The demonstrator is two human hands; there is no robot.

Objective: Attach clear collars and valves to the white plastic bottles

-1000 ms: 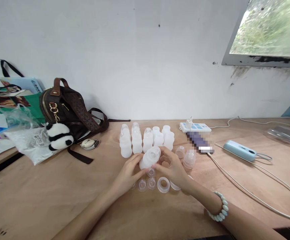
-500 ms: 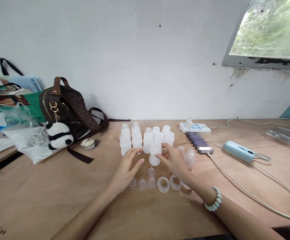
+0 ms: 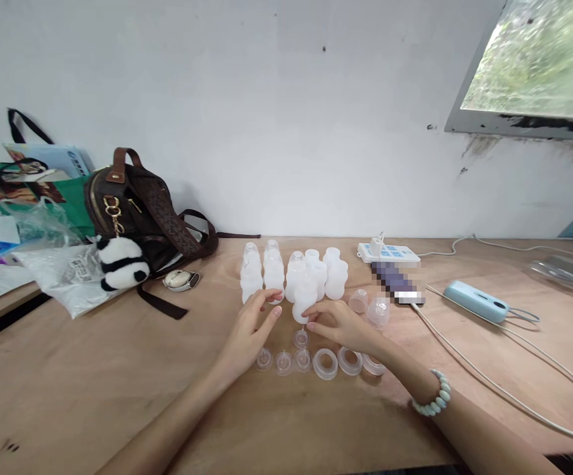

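A frosted white baby bottle (image 3: pixel 304 298) with a clear cap on top stands in front of the other bottles. My right hand (image 3: pixel 338 323) is at its lower right side, thumb and fingers apart; whether the fingertips touch it I cannot tell. My left hand (image 3: pixel 254 330) hovers open to its left, holding nothing, fingers toward a capped bottle (image 3: pixel 274 284). Below the front bottle lies a clear silicone nipple (image 3: pixel 301 339). Nearer me is a row of nipples (image 3: pixel 283 363) and ring collars (image 3: pixel 325 364). Clear caps (image 3: pixel 378 313) sit right of my right hand.
Uncapped bottles (image 3: pixel 335 274) stand at the back right of the group. A phone (image 3: pixel 395 284), power strip (image 3: pixel 388 252), cable (image 3: pixel 488 377) and blue power bank (image 3: pixel 476 301) lie to the right. A brown backpack (image 3: pixel 155 211) with a panda charm and a mouse (image 3: pixel 178 280) are left.
My right hand has come down from the front bottle's upper part to beside its base. The bottle stands slightly further left. My left hand has stayed nearly still; the view has shifted slightly.
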